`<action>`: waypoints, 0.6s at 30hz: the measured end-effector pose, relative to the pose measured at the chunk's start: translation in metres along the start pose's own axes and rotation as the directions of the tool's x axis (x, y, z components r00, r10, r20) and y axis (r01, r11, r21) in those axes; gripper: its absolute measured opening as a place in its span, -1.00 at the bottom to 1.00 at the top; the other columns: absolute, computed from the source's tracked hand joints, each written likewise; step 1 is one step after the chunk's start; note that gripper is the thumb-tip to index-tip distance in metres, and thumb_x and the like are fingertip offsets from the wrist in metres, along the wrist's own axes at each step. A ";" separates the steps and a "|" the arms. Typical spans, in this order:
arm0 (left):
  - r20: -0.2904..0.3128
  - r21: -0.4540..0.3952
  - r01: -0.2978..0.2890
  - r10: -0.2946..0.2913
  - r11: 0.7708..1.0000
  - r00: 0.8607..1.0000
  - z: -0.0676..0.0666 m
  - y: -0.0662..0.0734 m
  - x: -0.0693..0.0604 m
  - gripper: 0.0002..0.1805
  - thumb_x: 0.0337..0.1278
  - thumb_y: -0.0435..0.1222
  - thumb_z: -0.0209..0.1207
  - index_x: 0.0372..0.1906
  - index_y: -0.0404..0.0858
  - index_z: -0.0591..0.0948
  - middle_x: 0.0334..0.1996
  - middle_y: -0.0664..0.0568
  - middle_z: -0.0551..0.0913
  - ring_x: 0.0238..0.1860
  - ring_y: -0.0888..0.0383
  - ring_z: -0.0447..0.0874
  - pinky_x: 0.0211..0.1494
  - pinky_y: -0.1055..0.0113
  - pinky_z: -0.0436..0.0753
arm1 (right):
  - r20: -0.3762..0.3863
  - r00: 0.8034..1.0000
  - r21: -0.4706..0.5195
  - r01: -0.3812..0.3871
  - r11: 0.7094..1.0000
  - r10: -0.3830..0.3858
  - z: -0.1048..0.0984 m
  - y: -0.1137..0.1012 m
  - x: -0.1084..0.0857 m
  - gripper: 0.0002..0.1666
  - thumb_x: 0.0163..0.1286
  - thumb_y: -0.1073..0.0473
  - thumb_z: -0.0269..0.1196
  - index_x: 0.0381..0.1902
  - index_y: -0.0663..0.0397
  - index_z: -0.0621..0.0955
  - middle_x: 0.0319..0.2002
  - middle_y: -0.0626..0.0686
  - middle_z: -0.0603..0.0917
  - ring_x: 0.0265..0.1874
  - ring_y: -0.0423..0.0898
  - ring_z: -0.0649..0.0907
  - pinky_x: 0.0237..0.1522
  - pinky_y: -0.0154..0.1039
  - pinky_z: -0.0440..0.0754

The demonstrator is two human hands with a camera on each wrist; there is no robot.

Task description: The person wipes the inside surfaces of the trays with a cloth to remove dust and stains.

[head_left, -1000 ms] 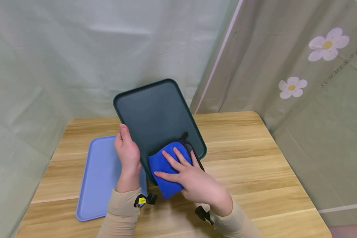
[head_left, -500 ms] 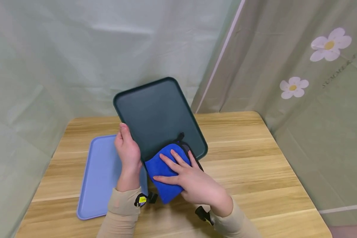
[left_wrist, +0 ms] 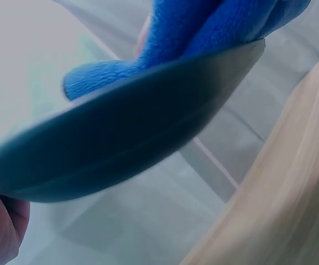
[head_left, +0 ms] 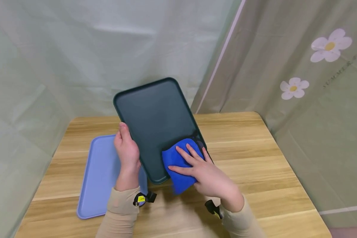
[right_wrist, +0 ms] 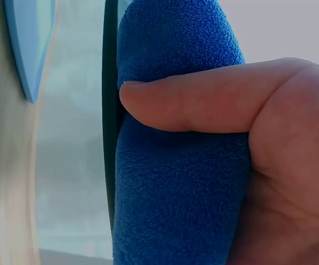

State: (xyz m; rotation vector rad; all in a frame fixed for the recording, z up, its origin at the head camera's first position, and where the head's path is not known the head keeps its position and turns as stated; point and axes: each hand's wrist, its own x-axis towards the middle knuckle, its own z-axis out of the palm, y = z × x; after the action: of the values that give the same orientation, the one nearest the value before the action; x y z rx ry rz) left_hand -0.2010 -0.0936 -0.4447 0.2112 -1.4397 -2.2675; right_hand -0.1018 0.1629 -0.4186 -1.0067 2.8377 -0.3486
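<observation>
My left hand [head_left: 127, 150] grips the left long edge of a dark green tray [head_left: 151, 115], thumb along its rim. The tray is held tilted above the table. Against its lower right part, my right hand [head_left: 200, 168] presses a folded blue cloth [head_left: 179, 181] with spread fingers. In the right wrist view the thumb [right_wrist: 192, 102] lies across the plush cloth [right_wrist: 176, 187], its tip near the tray's edge [right_wrist: 109, 121]. The left wrist view shows the tray [left_wrist: 120, 127] from below, with the cloth [left_wrist: 214, 30] bunched above. The left hand's fingers behind the tray are hidden.
A light blue tray [head_left: 98, 178] lies on the wooden table [head_left: 256, 178] at the left, partly behind the left forearm. Pale curtains [head_left: 77, 59] hang behind and beside the table; the right one bears white flowers [head_left: 294, 88].
The right hand and cloth first shift slightly left and down, then move right across the tray to its right edge, uncovering its lower left corner. The left hand and tray hardly move.
</observation>
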 end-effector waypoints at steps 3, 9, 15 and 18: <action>0.011 -0.010 0.007 -0.007 1.000 1.000 -0.001 0.001 0.000 -0.46 0.62 0.14 0.06 -0.44 -0.16 0.52 -0.46 0.08 0.54 -0.38 0.14 0.57 -0.24 0.29 0.58 | -0.004 1.000 -0.009 -0.014 1.000 0.014 -0.003 0.003 -0.002 0.21 0.16 0.52 0.30 0.59 -0.68 0.36 0.75 -0.14 -0.17 0.70 0.09 -0.21 0.50 0.56 -0.10; -0.011 -0.030 0.020 -0.021 0.999 1.000 -0.001 0.001 0.000 -0.46 0.60 0.15 0.08 -0.41 -0.18 0.57 -0.45 0.08 0.60 -0.39 0.14 0.60 -0.26 0.29 0.62 | 0.031 0.999 0.036 -0.021 0.999 0.019 -0.004 -0.005 -0.001 0.24 0.15 0.54 0.28 0.62 -0.67 0.32 0.75 -0.12 -0.23 0.69 0.15 -0.24 0.45 0.62 -0.16; -0.029 -0.067 0.004 -0.006 0.998 1.000 -0.001 -0.001 -0.001 -0.44 0.60 0.16 0.08 -0.33 -0.24 0.64 -0.41 0.05 0.65 -0.38 0.13 0.64 -0.26 0.28 0.65 | 0.050 0.998 0.019 0.029 0.999 -0.030 0.004 -0.016 0.005 0.27 0.13 0.55 0.26 0.62 -0.71 0.30 0.75 -0.12 -0.26 0.69 0.20 -0.26 0.43 0.65 -0.16; -0.038 -0.081 -0.008 0.005 0.997 0.999 0.000 -0.002 -0.002 -0.44 0.61 0.14 0.07 -0.28 -0.27 0.68 -0.37 0.03 0.71 -0.36 0.11 0.68 -0.24 0.26 0.68 | 0.060 0.995 0.004 0.077 0.997 -0.077 0.010 -0.024 0.008 0.26 0.15 0.53 0.28 0.62 -0.72 0.29 0.75 -0.13 -0.29 0.68 0.21 -0.27 0.42 0.66 -0.12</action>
State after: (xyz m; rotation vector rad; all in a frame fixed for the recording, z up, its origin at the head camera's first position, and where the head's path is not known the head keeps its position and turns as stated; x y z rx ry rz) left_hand -0.2000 -0.0924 -0.4463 0.2220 -1.3246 -2.2990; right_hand -0.0917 0.1373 -0.4223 -1.1089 2.7508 -0.3220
